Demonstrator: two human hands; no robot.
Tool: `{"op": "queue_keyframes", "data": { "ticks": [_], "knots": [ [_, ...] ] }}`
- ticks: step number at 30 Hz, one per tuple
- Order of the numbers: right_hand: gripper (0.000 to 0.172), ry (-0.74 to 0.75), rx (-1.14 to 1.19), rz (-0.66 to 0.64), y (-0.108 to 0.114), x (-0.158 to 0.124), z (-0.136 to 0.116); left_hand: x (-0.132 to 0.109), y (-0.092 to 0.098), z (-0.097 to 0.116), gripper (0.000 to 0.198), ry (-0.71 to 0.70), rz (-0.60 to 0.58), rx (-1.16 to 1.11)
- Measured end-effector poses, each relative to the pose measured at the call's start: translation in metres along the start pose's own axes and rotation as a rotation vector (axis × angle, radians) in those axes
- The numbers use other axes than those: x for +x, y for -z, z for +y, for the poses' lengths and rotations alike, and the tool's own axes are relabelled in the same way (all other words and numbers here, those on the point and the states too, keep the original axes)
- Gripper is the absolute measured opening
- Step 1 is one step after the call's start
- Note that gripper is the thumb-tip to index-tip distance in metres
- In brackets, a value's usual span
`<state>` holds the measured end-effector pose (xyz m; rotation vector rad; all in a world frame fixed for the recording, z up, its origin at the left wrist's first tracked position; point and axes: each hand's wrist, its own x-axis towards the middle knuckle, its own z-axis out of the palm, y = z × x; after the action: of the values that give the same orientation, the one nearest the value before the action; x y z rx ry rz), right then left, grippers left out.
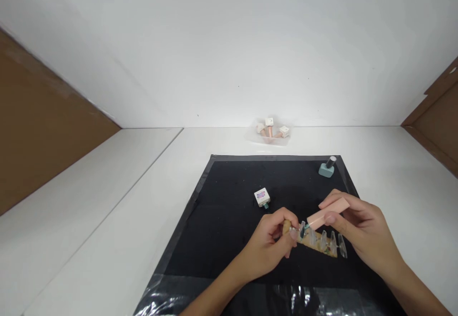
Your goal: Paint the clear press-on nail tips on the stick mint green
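My left hand (274, 242) is closed on one end of a tan strip (315, 242) that carries several clear false nails, holding it just above the black mat (229, 220). My right hand (354, 227) is closed on a pink brush cap (328, 213), and its small brush tip touches the nail nearest my left fingers. An open teal polish bottle (327, 167) stands at the mat's far right corner. A small bottle with a white square cap (262, 197) lies on the mat just beyond my left hand.
A clear tray (269, 137) holding three more white-capped bottles sits on the white table near the back wall. Brown boards flank the table on the left (43, 125) and right (436, 115). Shiny plastic film (286, 299) covers the mat's near edge.
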<state>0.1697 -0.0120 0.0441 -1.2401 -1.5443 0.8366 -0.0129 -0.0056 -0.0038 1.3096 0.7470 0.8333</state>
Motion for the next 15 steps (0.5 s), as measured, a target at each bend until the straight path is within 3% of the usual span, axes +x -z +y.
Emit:
{"op": "queue_keyframes", "data": {
  "ticks": [8,15],
  "knots": [
    [0.013,-0.010,0.037,0.069,0.0027,-0.0014,0.0035,-0.0002,0.0015,-0.0014,0.045,-0.009,-0.016,0.014],
    [0.011,0.086,0.111,-0.062,0.0005,-0.0014,-0.0009,0.0007,0.0012,0.0015,0.047,0.006,-0.025,0.016]
  ]
}}
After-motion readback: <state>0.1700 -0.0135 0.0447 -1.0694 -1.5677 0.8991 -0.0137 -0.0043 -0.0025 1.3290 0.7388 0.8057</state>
